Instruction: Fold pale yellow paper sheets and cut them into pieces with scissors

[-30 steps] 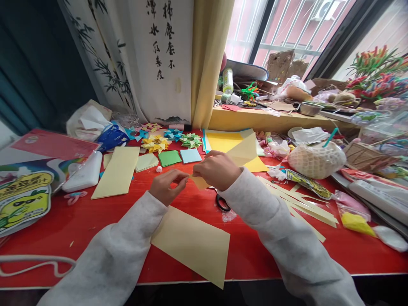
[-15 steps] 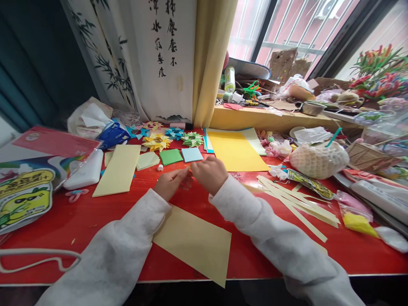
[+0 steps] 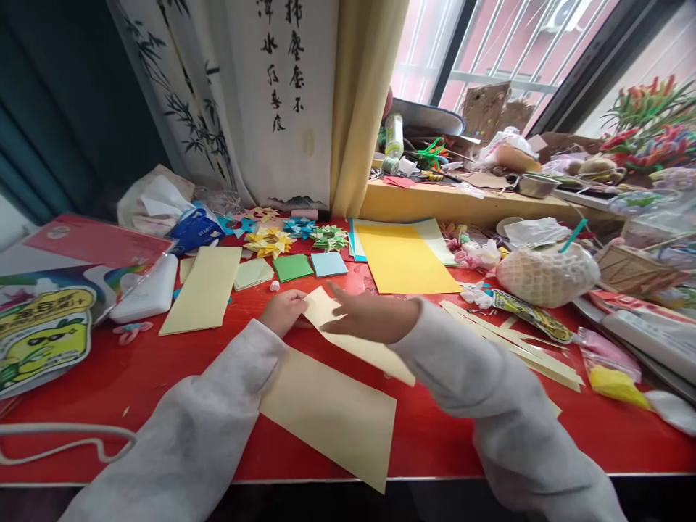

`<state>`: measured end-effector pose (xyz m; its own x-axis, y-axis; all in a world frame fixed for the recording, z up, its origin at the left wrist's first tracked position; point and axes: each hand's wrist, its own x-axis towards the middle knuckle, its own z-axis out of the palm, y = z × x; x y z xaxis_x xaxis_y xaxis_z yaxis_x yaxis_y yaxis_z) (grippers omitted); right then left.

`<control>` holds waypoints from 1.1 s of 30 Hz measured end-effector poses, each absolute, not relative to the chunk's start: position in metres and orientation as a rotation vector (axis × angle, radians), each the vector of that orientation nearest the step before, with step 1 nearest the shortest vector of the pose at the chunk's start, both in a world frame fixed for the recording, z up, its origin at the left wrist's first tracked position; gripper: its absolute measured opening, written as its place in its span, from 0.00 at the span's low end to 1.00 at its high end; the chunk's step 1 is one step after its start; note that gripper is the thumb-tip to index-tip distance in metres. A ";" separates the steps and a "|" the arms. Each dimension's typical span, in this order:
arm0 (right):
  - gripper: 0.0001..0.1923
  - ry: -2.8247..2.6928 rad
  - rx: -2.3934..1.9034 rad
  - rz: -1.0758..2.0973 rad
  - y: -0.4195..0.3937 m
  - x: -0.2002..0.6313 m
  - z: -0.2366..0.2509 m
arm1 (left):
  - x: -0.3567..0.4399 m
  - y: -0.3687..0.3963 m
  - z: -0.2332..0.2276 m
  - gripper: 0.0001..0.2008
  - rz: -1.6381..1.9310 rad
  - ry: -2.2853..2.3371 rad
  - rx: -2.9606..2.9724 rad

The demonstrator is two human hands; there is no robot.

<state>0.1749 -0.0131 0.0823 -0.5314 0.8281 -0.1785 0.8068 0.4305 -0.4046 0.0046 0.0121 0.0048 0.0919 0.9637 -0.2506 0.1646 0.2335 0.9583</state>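
**Both hands on a pale yellow sheet, centre frame**

Left hand pinches the pale yellow sheet's left corner, fingers closed on it. Right hand lies flat, fingers extended, pressing on top. A larger cream sheet sits just below, on the red table.

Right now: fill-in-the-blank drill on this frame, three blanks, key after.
The left hand and right hand hold a pale yellow paper piece above a ____ table.
The blue square lies right of a ____ square.
The bright yellow sheet lies ____ on the table.
Missing: red; green; flat
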 end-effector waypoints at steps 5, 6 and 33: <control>0.33 -2.347 -1.723 0.514 0.004 0.230 0.121 | -0.005 0.016 0.009 0.11 0.944 1.285 1.303; 0.33 -2.292 -1.719 0.558 0.010 0.236 0.123 | -0.006 0.016 0.011 0.12 0.973 1.232 1.355; 0.11 -2.426 -1.036 0.391 0.035 0.176 0.046 | 0.010 0.007 0.009 0.13 1.062 1.213 1.543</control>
<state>0.1765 0.0346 0.0465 -0.6039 0.7350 0.3084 0.6008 0.6740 -0.4297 0.0099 0.0071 0.0088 0.1580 0.9822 0.1017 0.2308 -0.1369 0.9633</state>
